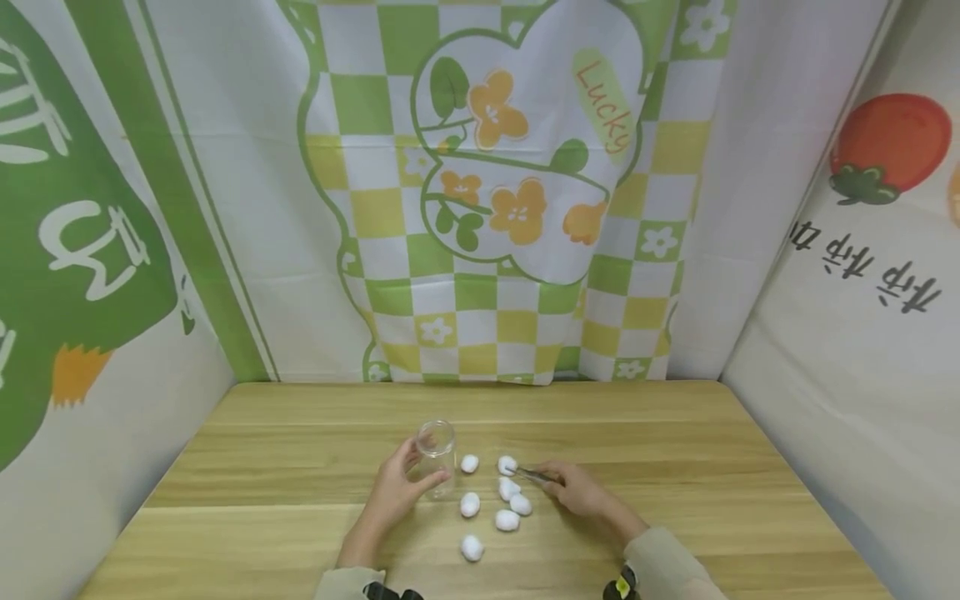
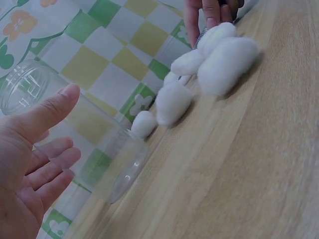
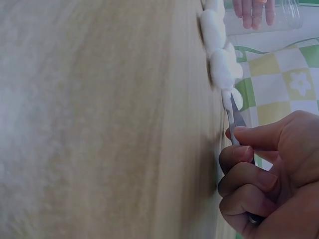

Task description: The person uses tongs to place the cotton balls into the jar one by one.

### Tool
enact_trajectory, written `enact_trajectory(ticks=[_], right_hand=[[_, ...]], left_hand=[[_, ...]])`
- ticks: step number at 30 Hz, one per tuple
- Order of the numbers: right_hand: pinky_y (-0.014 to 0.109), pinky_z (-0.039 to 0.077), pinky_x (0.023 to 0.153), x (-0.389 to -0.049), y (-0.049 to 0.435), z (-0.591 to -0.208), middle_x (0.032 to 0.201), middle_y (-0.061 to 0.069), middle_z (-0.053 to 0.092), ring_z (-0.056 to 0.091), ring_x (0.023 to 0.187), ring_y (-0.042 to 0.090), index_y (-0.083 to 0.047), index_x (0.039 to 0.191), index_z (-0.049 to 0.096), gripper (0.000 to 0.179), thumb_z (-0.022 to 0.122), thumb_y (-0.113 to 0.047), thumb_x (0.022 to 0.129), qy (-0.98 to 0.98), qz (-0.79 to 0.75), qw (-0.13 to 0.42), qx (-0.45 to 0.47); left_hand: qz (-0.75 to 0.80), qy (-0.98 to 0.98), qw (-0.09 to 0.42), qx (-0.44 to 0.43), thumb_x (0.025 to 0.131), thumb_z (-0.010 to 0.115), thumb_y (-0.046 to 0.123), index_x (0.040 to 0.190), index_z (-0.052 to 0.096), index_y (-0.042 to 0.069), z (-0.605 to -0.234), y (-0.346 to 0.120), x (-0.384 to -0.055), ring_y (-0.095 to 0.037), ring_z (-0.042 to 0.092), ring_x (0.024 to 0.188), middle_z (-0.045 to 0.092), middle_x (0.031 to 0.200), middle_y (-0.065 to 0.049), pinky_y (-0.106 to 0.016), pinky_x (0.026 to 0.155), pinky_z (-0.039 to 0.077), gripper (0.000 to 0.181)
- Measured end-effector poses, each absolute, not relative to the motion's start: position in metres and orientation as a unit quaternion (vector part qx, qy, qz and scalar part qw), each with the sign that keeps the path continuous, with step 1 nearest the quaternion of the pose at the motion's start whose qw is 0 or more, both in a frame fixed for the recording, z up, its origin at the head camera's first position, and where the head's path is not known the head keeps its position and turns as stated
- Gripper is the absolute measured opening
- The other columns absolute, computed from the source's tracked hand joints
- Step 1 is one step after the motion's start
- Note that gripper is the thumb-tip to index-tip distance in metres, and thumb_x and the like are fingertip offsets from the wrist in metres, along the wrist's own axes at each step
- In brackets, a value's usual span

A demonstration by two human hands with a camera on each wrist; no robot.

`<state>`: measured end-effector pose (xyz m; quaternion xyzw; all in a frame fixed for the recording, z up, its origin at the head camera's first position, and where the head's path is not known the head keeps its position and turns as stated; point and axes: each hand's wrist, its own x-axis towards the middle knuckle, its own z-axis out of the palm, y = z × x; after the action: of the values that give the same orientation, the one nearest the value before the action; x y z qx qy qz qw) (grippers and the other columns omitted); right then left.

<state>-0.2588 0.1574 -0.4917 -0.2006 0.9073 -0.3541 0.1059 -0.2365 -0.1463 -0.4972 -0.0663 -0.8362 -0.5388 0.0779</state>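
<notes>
My left hand [image 1: 396, 487] holds a clear, lidless jar [image 1: 437, 450] upright on the table, the thumb on one side and the fingers on the other. In the left wrist view, the bottom of the jar [image 2: 127, 172] stands on the wood. With my right hand [image 1: 583, 492] I grip metal tweezers [image 1: 536, 476] between thumb and curled fingers. Their tips reach a white cotton ball [image 1: 507, 463] at the back of the group. In the right wrist view the prongs of the tweezers [image 3: 235, 117] lie at either side of that ball, close to the tabletop.
Several more cotton balls [image 1: 507, 521] lie between my hands, some touching each other. One cotton ball [image 1: 472, 547] is nearest me. The wooden table [image 1: 300, 433] ends at a patterned curtain [image 1: 487, 333] behind, with printed cloth at both sides.
</notes>
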Motion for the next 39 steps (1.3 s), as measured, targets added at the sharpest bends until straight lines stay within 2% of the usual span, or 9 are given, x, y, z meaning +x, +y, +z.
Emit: enact_trajectory(ticks=[5,8,11,15,20,23,29,34,39], right_hand=[[0.026,0.043,0.066,-0.258,0.156,-0.492,0.101,0.015,0.066,0.053,0.082,0.019,-0.005,0.125,0.062,0.032,0.057,-0.008,0.094,0.917,-0.332,0.091,-0.201],[0.043,0.055,0.083,-0.257,0.155,-0.492,0.118,0.019,0.067,0.062,0.101,0.028,-0.005,0.124,0.063,0.031,0.056,-0.007,0.094,0.920,-0.327,0.082,-0.201],[0.056,0.052,0.093,-0.257,0.155,-0.492,0.125,0.021,0.065,0.062,0.111,0.033,-0.005,0.124,0.063,0.031,0.055,-0.006,0.094,0.922,-0.322,0.071,-0.203],[0.041,0.054,0.081,-0.256,0.156,-0.491,0.120,0.017,0.068,0.061,0.094,0.022,-0.006,0.123,0.064,0.031,0.055,-0.005,0.093,0.930,-0.303,0.046,-0.205],[0.027,0.045,0.068,-0.256,0.158,-0.489,0.115,0.012,0.070,0.056,0.083,0.014,-0.008,0.122,0.065,0.032,0.056,-0.005,0.092,0.937,-0.286,0.018,-0.201],[0.026,0.043,0.064,-0.255,0.158,-0.487,0.112,0.011,0.070,0.054,0.077,0.014,-0.010,0.123,0.065,0.032,0.056,-0.005,0.093,0.937,-0.289,0.018,-0.194],[0.038,0.055,0.076,-0.254,0.159,-0.482,0.123,0.015,0.068,0.062,0.094,0.021,-0.011,0.124,0.065,0.032,0.056,-0.005,0.094,0.933,-0.304,0.026,-0.192],[0.022,0.044,0.063,-0.254,0.160,-0.476,0.114,0.012,0.070,0.053,0.076,0.011,-0.010,0.124,0.064,0.032,0.055,-0.005,0.094,0.933,-0.297,0.020,-0.201],[0.018,0.038,0.057,-0.252,0.157,-0.468,0.110,0.011,0.072,0.051,0.070,0.008,-0.011,0.124,0.065,0.031,0.055,-0.006,0.094,0.936,-0.283,0.003,-0.209]], left_hand=[[-0.537,-0.838,0.074,-0.063,0.079,0.078,0.028,0.140,0.043,0.002,-0.498,-0.146,-0.235,-0.041,0.052,0.129,0.052,0.141,-0.022,-0.050,0.112,0.043,0.075],[-0.537,-0.839,0.069,-0.060,0.079,0.078,0.028,0.141,0.042,0.001,-0.498,-0.146,-0.235,-0.042,0.052,0.130,0.051,0.142,-0.023,-0.051,0.112,0.043,0.076],[-0.534,-0.841,0.069,-0.058,0.079,0.078,0.029,0.141,0.042,0.001,-0.497,-0.145,-0.235,-0.043,0.052,0.129,0.051,0.142,-0.024,-0.052,0.111,0.043,0.077],[-0.535,-0.840,0.075,-0.060,0.079,0.078,0.027,0.140,0.042,-0.001,-0.497,-0.145,-0.235,-0.044,0.053,0.128,0.052,0.140,-0.025,-0.053,0.111,0.044,0.076],[-0.538,-0.836,0.082,-0.071,0.080,0.078,0.023,0.138,0.044,-0.002,-0.499,-0.145,-0.234,-0.045,0.053,0.126,0.054,0.137,-0.026,-0.053,0.110,0.044,0.072],[-0.541,-0.834,0.081,-0.075,0.080,0.078,0.023,0.139,0.044,-0.002,-0.499,-0.144,-0.235,-0.045,0.053,0.127,0.053,0.138,-0.026,-0.053,0.110,0.044,0.072],[-0.551,-0.829,0.071,-0.071,0.081,0.077,0.025,0.141,0.042,-0.001,-0.498,-0.144,-0.235,-0.045,0.050,0.130,0.051,0.140,-0.026,-0.053,0.112,0.042,0.074],[-0.552,-0.829,0.066,-0.067,0.081,0.076,0.027,0.142,0.040,0.000,-0.498,-0.144,-0.235,-0.045,0.050,0.130,0.049,0.142,-0.027,-0.052,0.112,0.043,0.076],[-0.557,-0.825,0.063,-0.073,0.082,0.075,0.027,0.142,0.041,0.002,-0.498,-0.145,-0.235,-0.043,0.050,0.132,0.050,0.143,-0.024,-0.050,0.113,0.042,0.073]])
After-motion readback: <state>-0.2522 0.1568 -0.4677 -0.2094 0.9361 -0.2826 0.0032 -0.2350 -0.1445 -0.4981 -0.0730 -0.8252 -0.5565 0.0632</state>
